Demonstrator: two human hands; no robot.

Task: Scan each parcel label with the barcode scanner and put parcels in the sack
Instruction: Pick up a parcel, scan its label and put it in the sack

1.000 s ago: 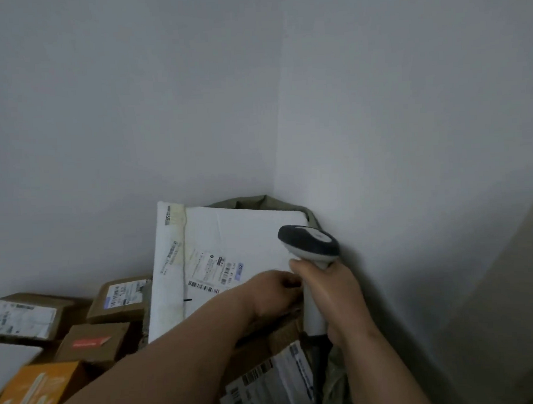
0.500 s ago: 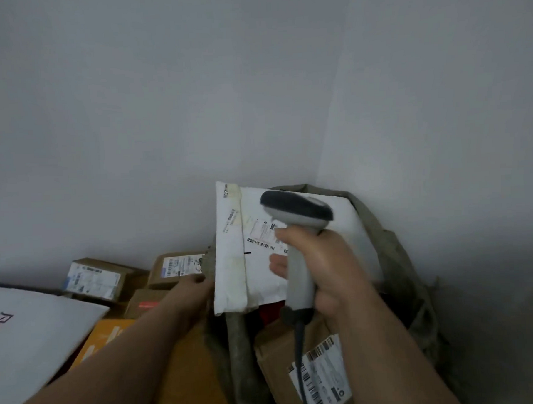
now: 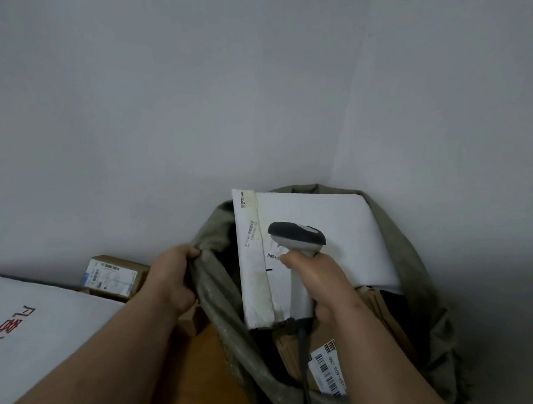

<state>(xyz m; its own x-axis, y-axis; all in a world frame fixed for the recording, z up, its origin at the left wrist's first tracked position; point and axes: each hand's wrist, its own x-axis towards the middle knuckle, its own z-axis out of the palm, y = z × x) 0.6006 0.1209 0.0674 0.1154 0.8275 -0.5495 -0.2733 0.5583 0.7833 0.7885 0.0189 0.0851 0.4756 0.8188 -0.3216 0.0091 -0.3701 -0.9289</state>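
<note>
An olive-green sack stands open in the room's corner. A large white padded parcel with a barcode label stands upright inside it, against the far wall. Below it in the sack lies a brown cardboard parcel with a white barcode label. My left hand grips the sack's left rim. My right hand holds the grey and white barcode scanner by its handle, in front of the white parcel; its cable hangs down into the sack.
A big white parcel with red characters lies at the lower left. Behind it a small brown box with a white label sits by the wall. An orange-brown surface shows between my arms. Grey walls meet behind the sack.
My left hand left the white parcel and took hold of the sack's left rim. The view swung left, so the sack now sits right of centre. The scanner stays in my right hand.
</note>
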